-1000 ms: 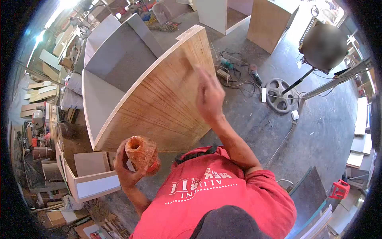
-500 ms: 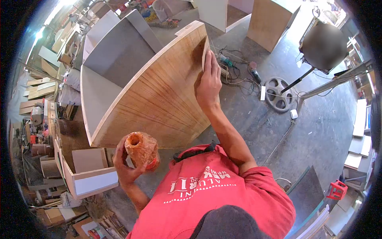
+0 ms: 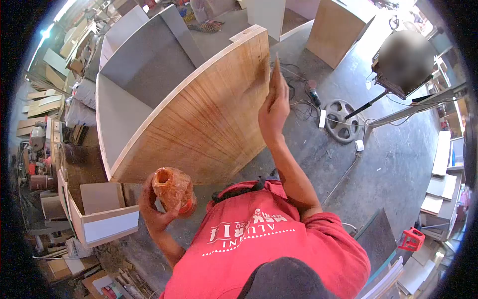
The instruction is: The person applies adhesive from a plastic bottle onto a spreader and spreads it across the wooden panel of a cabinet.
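Observation:
In my left hand is a bottle coated in orange-brown, glue-like residue, its open mouth facing up. My right hand is closed on a thin flat spreader, seen nearly edge-on beside the panel's right edge; whether it touches the wood I cannot tell. Between the hands stands a fan-shaped wooden panel with dark streaks spreading over its face. It forms the near side of a curved cabinet frame with grey inner surfaces.
A power tool and tangled cables lie on the floor beyond my right hand. Farther right is a wheel-shaped stand base. An open wooden box sits at lower left, and a red plastic stool at lower right.
My right hand has drawn slightly right and down with the spreader, which has turned from the panel's face to nearly edge-on. My left hand still holds the bottle.

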The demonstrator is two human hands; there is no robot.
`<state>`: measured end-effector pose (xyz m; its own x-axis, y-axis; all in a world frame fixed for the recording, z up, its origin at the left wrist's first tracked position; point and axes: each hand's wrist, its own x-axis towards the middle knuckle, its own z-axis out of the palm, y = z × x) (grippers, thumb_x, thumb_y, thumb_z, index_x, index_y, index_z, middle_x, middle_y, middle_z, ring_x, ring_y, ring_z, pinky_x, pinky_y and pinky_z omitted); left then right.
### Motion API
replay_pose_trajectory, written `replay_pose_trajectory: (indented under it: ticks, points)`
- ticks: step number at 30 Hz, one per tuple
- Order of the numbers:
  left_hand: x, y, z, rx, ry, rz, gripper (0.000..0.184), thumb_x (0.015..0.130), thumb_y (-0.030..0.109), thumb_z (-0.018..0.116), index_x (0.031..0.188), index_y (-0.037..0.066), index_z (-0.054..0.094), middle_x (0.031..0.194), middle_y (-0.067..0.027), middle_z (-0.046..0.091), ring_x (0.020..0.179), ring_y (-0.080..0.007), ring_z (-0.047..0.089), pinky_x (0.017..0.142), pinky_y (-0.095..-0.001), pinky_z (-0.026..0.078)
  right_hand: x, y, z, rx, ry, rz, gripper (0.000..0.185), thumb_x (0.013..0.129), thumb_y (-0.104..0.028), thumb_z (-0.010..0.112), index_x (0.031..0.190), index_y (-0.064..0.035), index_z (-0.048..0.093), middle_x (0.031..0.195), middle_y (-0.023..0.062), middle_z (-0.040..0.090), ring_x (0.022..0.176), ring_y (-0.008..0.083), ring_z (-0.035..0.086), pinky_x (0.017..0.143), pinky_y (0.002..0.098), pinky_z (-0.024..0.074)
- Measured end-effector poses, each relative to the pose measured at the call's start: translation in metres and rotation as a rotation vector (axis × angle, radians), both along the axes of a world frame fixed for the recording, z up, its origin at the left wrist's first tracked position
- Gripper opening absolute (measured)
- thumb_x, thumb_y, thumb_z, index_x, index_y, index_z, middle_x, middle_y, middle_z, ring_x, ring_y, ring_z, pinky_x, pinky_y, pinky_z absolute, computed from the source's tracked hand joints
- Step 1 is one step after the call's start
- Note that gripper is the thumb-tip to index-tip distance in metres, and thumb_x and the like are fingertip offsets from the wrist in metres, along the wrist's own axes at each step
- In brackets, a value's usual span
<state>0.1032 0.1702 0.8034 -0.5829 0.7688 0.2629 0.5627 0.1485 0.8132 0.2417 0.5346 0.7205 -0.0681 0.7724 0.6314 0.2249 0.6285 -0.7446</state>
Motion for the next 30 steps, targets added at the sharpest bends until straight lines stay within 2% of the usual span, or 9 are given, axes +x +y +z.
replay_pose_trajectory:
  ticks: [3,5,8,14,19,20,22,25,30]
  points:
    - [0.002,0.001,0.001,-0.044,-0.006,0.072,0.091,0.060,0.029,0.086,0.140,0.001,0.050,0.131,-0.0135,0.059,0.118,-0.0239,0.061,0.094,-0.0358,0.053,-0.011,-0.007,0.006,0.004,-0.041,0.014,0.060,0.086,0.007,0.051,0.145,-0.0014,0.043,0.141,0.0253,0.050,0.130,0.0430,0.048,0.108,0.0444,0.0411]
    - [-0.003,0.002,0.000,-0.068,0.057,0.039,0.091,0.061,0.028,0.086,0.140,0.000,0.050,0.132,-0.0137,0.059,0.118,-0.0239,0.061,0.093,-0.0358,0.053,-0.021,-0.015,0.019,-0.025,-0.028,-0.018,0.055,0.090,0.009,0.048,0.144,-0.0017,0.046,0.138,0.0231,0.053,0.128,0.0410,0.051,0.108,0.0453,0.0408]
    - [-0.003,0.010,0.002,-0.034,0.005,0.032,0.091,0.061,0.028,0.086,0.140,0.000,0.050,0.131,-0.0142,0.060,0.117,-0.0242,0.062,0.093,-0.0360,0.054,-0.016,-0.036,0.036,0.098,-0.111,0.118,0.054,0.091,0.007,0.047,0.144,-0.0029,0.047,0.141,0.0225,0.052,0.129,0.0400,0.051,0.108,0.0448,0.0405]
    - [-0.004,0.015,0.004,-0.016,0.050,-0.013,0.090,0.063,0.030,0.086,0.139,-0.001,0.050,0.128,-0.0150,0.062,0.113,-0.0244,0.065,0.092,-0.0366,0.055,-0.019,-0.013,0.031,0.069,-0.015,0.011,0.052,0.091,0.007,0.046,0.142,-0.0014,0.049,0.139,0.0223,0.054,0.129,0.0417,0.050,0.108,0.0450,0.0408]
    - [-0.006,0.016,0.003,-0.063,0.085,-0.014,0.090,0.062,0.030,0.086,0.139,-0.001,0.050,0.129,-0.0145,0.062,0.113,-0.0242,0.064,0.092,-0.0365,0.055,-0.010,-0.058,0.014,0.268,-0.192,0.265,0.051,0.087,0.009,0.048,0.137,0.0017,0.053,0.139,0.0212,0.056,0.126,0.0393,0.055,0.107,0.0432,0.0427]
    - [-0.006,0.016,0.003,-0.059,0.072,-0.010,0.090,0.062,0.030,0.086,0.140,-0.001,0.050,0.129,-0.0143,0.062,0.114,-0.0242,0.064,0.092,-0.0363,0.055,-0.007,-0.053,0.003,0.264,-0.191,0.261,0.051,0.087,0.009,0.048,0.137,0.0017,0.053,0.139,0.0212,0.056,0.126,0.0393,0.055,0.107,0.0432,0.0427]
    - [-0.005,0.017,0.007,-0.058,0.084,-0.012,0.090,0.063,0.029,0.086,0.140,-0.001,0.050,0.129,-0.0141,0.062,0.114,-0.0242,0.064,0.092,-0.0362,0.054,0.005,-0.030,-0.014,0.148,0.025,0.159,0.051,0.085,0.004,0.051,0.134,-0.0075,0.061,0.134,0.0149,0.062,0.128,0.0358,0.056,0.105,0.0439,0.0455]
    - [-0.005,0.016,0.006,-0.082,0.122,-0.013,0.091,0.063,0.029,0.085,0.140,0.000,0.049,0.129,-0.0139,0.061,0.114,-0.0244,0.063,0.093,-0.0362,0.054,0.020,0.019,-0.006,0.117,0.054,0.058,0.050,0.085,0.006,0.048,0.130,-0.0074,0.064,0.132,0.0156,0.064,0.128,0.0366,0.055,0.107,0.0435,0.0435]
    - [-0.004,0.014,0.004,-0.135,0.102,-0.027,0.092,0.063,0.029,0.085,0.141,-0.001,0.047,0.132,-0.0143,0.059,0.119,-0.0255,0.061,0.098,-0.0377,0.051,0.028,0.022,-0.066,0.185,-0.090,0.187,0.050,0.083,0.007,0.046,0.126,-0.0080,0.067,0.132,0.0156,0.063,0.130,0.0354,0.055,0.110,0.0447,0.0405]
